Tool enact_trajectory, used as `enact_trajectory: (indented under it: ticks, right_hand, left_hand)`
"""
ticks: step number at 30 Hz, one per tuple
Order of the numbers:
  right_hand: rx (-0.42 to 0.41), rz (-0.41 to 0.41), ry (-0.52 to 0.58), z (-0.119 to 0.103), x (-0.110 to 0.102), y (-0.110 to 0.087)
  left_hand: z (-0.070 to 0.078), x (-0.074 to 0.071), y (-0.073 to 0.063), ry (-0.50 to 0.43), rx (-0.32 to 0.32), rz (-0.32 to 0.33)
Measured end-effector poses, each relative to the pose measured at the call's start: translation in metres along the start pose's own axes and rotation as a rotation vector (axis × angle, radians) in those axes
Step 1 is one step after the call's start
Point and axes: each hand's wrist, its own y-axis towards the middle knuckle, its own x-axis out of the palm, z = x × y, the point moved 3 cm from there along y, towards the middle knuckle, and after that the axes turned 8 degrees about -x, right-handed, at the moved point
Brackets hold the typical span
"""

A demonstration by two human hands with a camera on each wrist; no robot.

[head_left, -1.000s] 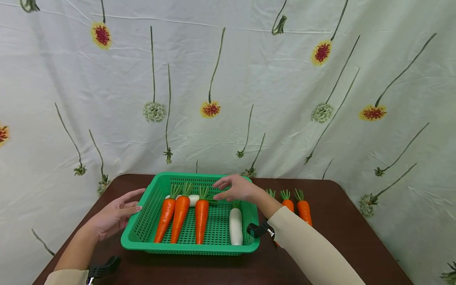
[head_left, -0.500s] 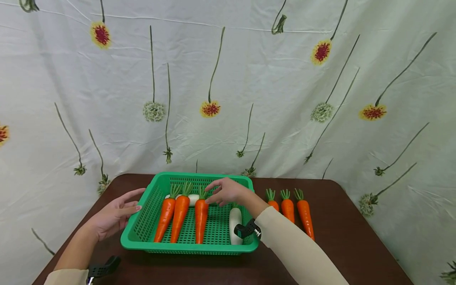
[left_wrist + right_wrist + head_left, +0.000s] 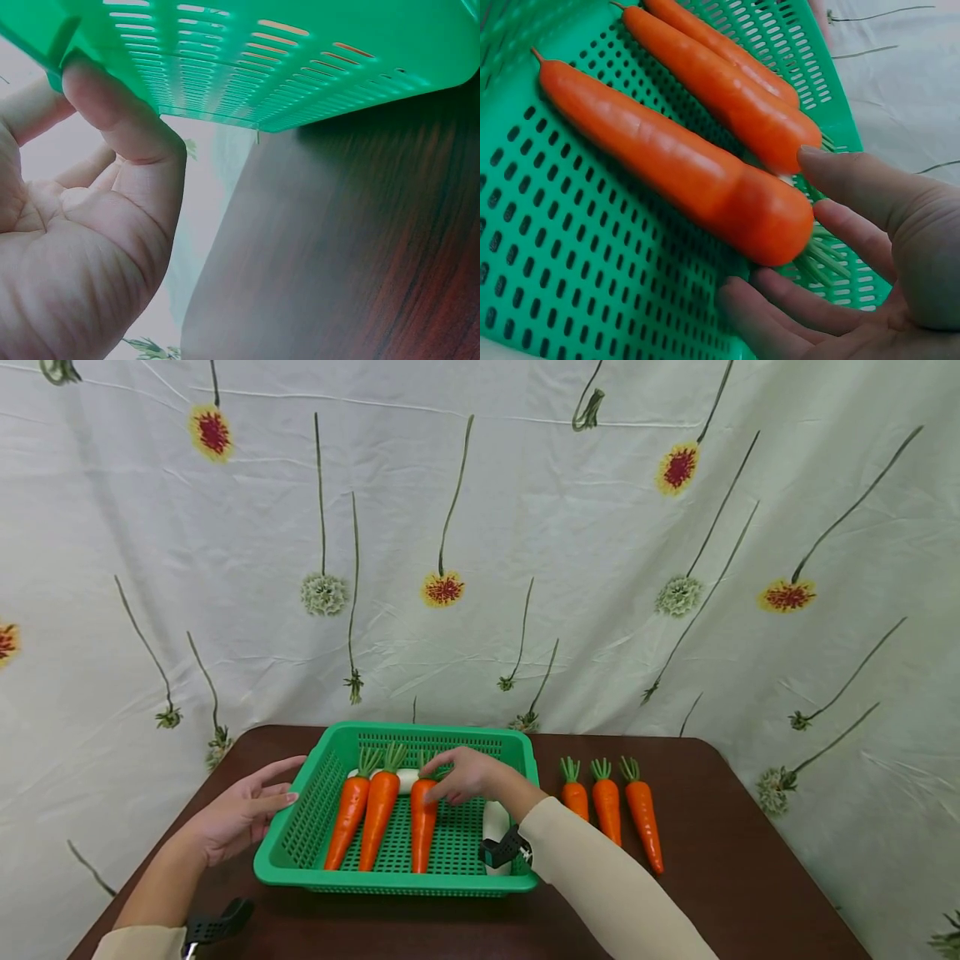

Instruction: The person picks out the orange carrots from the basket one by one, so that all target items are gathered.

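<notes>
A green plastic basket (image 3: 341,882) stands on the dark table. My left hand (image 3: 238,814) holds its left rim, thumb against the edge; in the left wrist view, the thumb (image 3: 112,112) touches the rim. Three orange carrots with green tops lie inside, along with two white radishes, one (image 3: 408,781) crosswise behind the carrots and one (image 3: 496,814) at the right, partly behind my right wrist. My right hand (image 3: 468,777) hovers at the top end of the rightmost carrot (image 3: 423,835). In the right wrist view, thumb and fingers spread around that carrot's (image 3: 682,165) leafy end, with a gap visible.
Three more carrots lie on the table right of the basket: a left one (image 3: 575,798), a middle one (image 3: 607,806) and a right one (image 3: 643,822). My right sleeve (image 3: 600,868) passes in front of them. A flower-patterned cloth (image 3: 480,527) hangs behind the table (image 3: 735,860).
My right hand has moved left and down, from the basket's back right to the rightmost carrot inside. More of the table carrots show now. The left hand stays on the rim.
</notes>
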Motion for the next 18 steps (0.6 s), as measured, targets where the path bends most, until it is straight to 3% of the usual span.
enact_trajectory:
  ticks: [18]
  right_hand:
    - [0.044, -0.024, 0.089, 0.003, 0.012, 0.006]
  left_hand:
    - [0.001, 0.001, -0.001, -0.021, 0.013, -0.031]
